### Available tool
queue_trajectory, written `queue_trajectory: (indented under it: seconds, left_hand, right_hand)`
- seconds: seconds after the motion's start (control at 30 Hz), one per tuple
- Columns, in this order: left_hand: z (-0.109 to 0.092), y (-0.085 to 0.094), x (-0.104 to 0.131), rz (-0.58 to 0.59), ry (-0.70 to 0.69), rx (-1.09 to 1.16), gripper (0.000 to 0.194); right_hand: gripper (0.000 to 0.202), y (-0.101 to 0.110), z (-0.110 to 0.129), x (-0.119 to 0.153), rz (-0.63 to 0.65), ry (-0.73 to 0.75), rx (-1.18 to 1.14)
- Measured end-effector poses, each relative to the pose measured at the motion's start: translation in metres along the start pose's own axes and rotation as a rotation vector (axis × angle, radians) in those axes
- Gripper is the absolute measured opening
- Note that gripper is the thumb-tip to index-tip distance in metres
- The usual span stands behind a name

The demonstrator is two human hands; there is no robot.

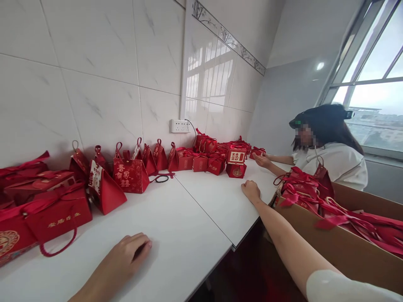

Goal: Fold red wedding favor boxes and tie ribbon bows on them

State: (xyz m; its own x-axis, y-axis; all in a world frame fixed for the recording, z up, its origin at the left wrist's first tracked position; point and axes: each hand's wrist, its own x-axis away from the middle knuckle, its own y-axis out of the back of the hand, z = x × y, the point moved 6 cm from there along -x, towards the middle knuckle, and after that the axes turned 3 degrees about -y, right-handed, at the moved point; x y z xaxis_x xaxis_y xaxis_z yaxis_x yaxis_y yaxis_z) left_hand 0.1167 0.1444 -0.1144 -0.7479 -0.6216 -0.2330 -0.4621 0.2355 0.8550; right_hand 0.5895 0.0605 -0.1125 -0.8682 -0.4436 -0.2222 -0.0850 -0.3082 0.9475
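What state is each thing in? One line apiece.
Left hand, half curled, nothing visible in its grip
Right hand, loosely closed, nothing visible in its grip
Co-worker's hand, partly open
Carton, open-topped, loaded with red boxes
Tent boxes, upright
Label box, stacked on another box
Black ring, lying on table
Window, open or shut unclear

Paper boxes [130, 175], smooth tabletop [176, 218], glossy tiles [217, 69]
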Motion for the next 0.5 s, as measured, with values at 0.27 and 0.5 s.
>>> queue_trajectory:
  seconds: [0.27, 0.5]
  left_hand:
    - [0.0025, -0.0007, 0.0032, -0.088, 0.049, 0.069, 0.035]
    - [-0.0028, 0.0050, 0.0018, -0.105, 0.032, 0.042, 0.036]
  right_hand:
    - [0.026, -0.0027, -0.0018, -0.0060, -0.043, 0.011, -0.042]
    - [0.024, 0.0014, 0.0031, -0.0053, -0.115, 0.102, -0.112]
